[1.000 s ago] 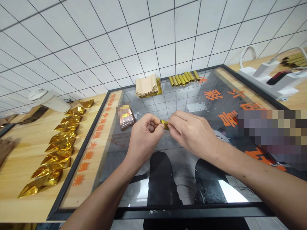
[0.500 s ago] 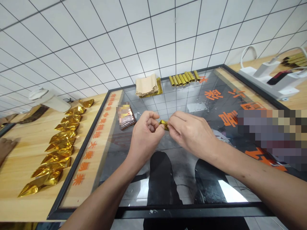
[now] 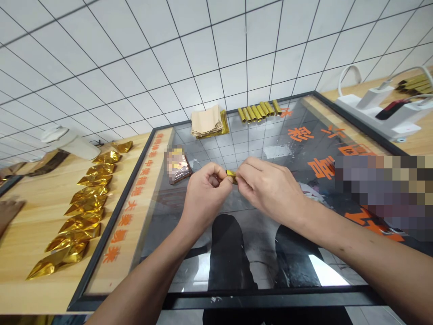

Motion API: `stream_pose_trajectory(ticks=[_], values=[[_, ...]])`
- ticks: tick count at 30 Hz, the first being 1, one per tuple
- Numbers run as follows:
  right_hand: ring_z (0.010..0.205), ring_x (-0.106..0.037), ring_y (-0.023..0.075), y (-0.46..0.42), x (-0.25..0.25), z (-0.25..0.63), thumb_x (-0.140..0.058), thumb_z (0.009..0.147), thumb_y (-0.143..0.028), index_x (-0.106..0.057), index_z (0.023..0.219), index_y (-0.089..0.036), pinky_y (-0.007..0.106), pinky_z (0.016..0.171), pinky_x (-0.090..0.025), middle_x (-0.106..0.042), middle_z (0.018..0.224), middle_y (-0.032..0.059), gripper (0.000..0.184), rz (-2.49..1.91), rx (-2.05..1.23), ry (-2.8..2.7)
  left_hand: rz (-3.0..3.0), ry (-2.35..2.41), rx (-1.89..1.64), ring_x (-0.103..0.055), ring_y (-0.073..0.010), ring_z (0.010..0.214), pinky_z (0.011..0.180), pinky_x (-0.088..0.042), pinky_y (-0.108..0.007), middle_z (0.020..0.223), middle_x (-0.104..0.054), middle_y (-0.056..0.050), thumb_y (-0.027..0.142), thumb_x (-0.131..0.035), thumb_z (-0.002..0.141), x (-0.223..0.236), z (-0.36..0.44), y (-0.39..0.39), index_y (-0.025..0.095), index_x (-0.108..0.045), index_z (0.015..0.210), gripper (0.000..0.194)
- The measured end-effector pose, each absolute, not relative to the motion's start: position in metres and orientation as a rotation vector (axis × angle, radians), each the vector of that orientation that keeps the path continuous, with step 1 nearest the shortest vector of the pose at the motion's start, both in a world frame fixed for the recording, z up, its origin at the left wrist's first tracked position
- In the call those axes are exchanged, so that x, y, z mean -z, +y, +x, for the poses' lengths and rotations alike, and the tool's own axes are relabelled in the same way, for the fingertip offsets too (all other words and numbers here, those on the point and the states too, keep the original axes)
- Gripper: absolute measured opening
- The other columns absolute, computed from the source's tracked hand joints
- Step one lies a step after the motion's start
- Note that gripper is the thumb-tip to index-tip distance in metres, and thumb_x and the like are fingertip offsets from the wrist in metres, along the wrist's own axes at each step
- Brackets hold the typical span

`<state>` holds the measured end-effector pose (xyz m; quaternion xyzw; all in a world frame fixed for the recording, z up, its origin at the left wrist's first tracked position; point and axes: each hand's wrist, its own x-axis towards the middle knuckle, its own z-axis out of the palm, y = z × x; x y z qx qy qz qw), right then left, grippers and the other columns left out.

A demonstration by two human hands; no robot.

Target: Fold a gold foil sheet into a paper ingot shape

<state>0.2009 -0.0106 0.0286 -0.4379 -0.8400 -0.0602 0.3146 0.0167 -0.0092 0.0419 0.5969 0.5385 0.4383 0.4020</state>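
Observation:
A small piece of gold foil paper (image 3: pixel 231 173) is pinched between my two hands above the glass tabletop (image 3: pixel 189 216); most of it is hidden by the fingers. My left hand (image 3: pixel 208 189) grips its left end with thumb and forefinger, the other fingers curled. The right end sits in the closed fingers of my right hand (image 3: pixel 267 180). Beyond the hands lie a row of rolled gold paper tubes (image 3: pixel 260 111) and a stack of brown-backed gold paper sheets (image 3: pixel 207 121). A phone-like dark flat object (image 3: pixel 179 168), partly blurred out, rests left of my left hand.
Folded gold foil pieces (image 3: pixel 83 203) line the wooden surface at left, below a whitish lidded cup (image 3: pixel 71 141). Another person's hand (image 3: pixel 10 213) shows at the left edge. A white power strip (image 3: pixel 379 110) with plugs and more gold tubes (image 3: pixel 414 84) are at right.
Both hands stay nearly in place on the gold foil paper. My left fingers lifted and loosened slightly half a second ago, and now they are closed on it again.

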Motion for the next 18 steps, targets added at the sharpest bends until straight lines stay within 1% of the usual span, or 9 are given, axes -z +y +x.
stream_pose_trajectory(ticks=[8, 18], values=[[0.072, -0.056, 0.0171, -0.0106, -0.0293, 0.2011, -0.051, 0.107, -0.017, -0.065, 0.087, -0.020, 0.034, 0.064, -0.033, -0.066, 0.084, 0.0028, 0.024, -1.149, 0.185, -2.224, 1.512, 1.397, -1.071, -0.038, -0.0094, 0.056, 0.052, -0.026, -0.024, 0.062, -0.048, 0.005, 0.024, -0.072, 0.074, -0.0414, 0.0163, -0.0091, 0.021, -0.057, 0.070, 0.015], [0.073, -0.057, 0.0179, -0.0095, -0.0286, 0.2013, -0.052, 0.108, -0.019, -0.066, 0.088, -0.019, 0.035, 0.065, -0.036, -0.065, 0.085, 0.0026, 0.024, -1.113, 0.215, -2.245, 1.492, 1.391, -1.070, -0.040, -0.0101, 0.060, 0.055, -0.029, -0.026, 0.067, -0.052, 0.004, 0.026, -0.073, 0.076, -0.0370, 0.0136, -0.0078, 0.021, -0.057, 0.073, 0.016]])
